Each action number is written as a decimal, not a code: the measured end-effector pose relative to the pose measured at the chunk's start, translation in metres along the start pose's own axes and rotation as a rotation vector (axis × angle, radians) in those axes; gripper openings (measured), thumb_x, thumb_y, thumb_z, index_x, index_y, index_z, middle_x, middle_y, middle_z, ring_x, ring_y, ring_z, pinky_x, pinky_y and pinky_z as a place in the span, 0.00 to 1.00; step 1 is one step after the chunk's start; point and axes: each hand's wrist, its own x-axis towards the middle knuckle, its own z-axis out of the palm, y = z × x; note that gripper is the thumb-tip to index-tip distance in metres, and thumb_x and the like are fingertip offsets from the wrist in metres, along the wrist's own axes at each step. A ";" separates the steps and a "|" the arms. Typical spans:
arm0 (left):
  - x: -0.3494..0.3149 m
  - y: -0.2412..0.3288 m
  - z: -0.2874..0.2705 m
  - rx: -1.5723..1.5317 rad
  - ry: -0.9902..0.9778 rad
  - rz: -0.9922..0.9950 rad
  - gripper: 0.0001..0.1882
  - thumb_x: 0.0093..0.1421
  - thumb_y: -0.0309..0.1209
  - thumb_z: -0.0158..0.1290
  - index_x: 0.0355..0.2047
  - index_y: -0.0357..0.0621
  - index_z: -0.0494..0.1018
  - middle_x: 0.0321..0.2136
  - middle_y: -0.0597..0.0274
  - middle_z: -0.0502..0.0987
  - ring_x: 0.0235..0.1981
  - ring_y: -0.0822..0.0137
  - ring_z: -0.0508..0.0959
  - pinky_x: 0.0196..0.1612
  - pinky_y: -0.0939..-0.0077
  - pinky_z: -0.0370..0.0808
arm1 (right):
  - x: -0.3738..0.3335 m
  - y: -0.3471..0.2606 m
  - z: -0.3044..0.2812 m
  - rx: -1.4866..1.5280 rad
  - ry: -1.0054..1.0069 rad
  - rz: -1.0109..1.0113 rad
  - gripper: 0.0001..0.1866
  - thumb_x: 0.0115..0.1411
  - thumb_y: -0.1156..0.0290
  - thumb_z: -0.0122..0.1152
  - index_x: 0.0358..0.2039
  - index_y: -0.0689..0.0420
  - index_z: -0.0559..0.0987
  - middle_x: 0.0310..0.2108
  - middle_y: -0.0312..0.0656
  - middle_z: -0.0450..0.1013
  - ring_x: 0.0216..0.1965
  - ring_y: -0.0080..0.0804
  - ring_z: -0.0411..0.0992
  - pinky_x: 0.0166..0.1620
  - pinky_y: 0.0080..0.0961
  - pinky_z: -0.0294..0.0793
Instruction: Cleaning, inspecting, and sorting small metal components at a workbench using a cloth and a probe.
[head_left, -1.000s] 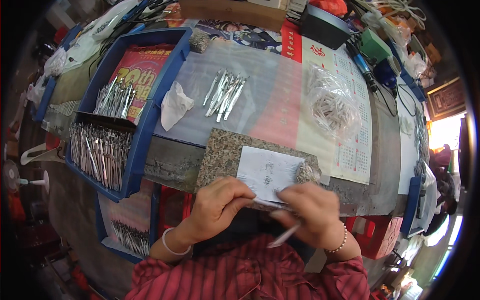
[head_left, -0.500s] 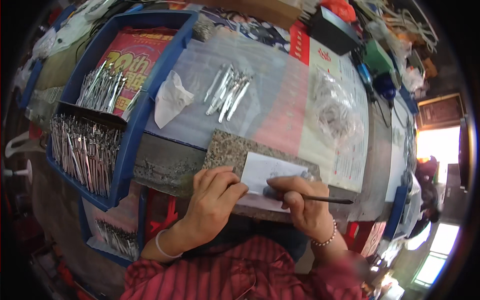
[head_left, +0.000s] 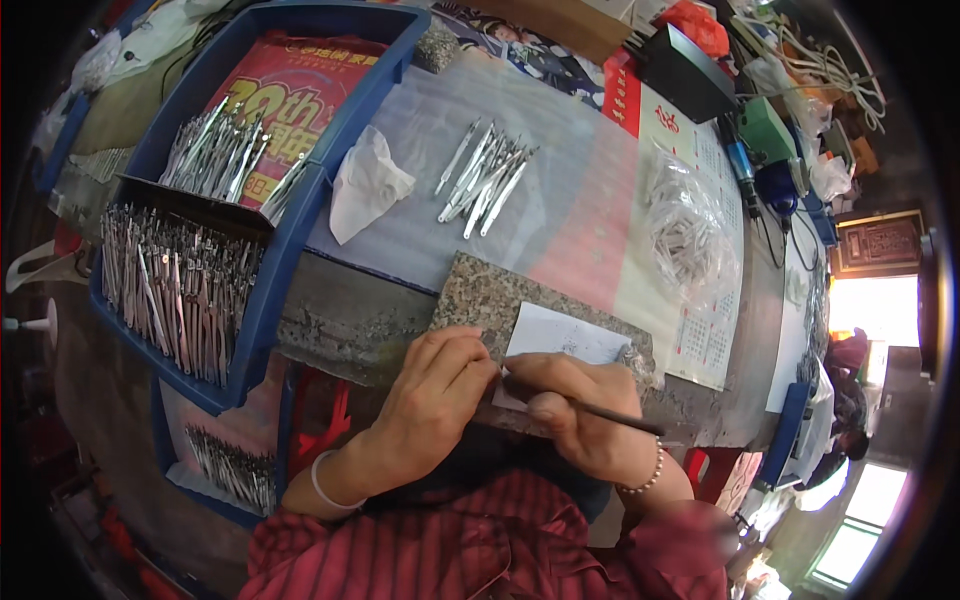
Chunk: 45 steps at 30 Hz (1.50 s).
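My left hand [head_left: 432, 405] is closed in a pinch above the near edge of a speckled stone slab [head_left: 473, 287]. Whatever its fingertips hold is hidden. Close beside it, my right hand [head_left: 590, 412] grips a slim dark rod-shaped tool [head_left: 632, 421]. The tool's back end sticks out to the right, while its front end points toward the left fingertips. Under and behind the hands, a sheet of white paper [head_left: 568, 335] with dark specks lies on the slab.
Slim silvery metal tools [head_left: 488, 182] lie in a loose pile beyond the slab, beside a crumpled white tissue [head_left: 370, 188]. More fill a blue divided bin [head_left: 262, 318] at left; another bin [head_left: 225, 503] sits lower. A clear plastic bag [head_left: 690, 235] rests at right.
My right hand has moved left, bringing the dark tool up against my left fingertips; the tool now slants more downward to the right. The whole view has shifted slightly.
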 end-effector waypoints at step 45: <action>0.092 -0.015 -0.021 0.171 0.390 -0.155 0.01 0.57 0.19 0.50 0.30 0.35 0.70 0.25 0.50 0.74 0.28 0.50 0.75 0.30 0.64 0.71 | -0.141 0.041 0.002 0.988 0.447 0.298 0.18 0.69 0.63 0.42 0.37 0.66 0.73 0.26 0.47 0.76 0.16 0.21 0.67 0.21 0.16 0.66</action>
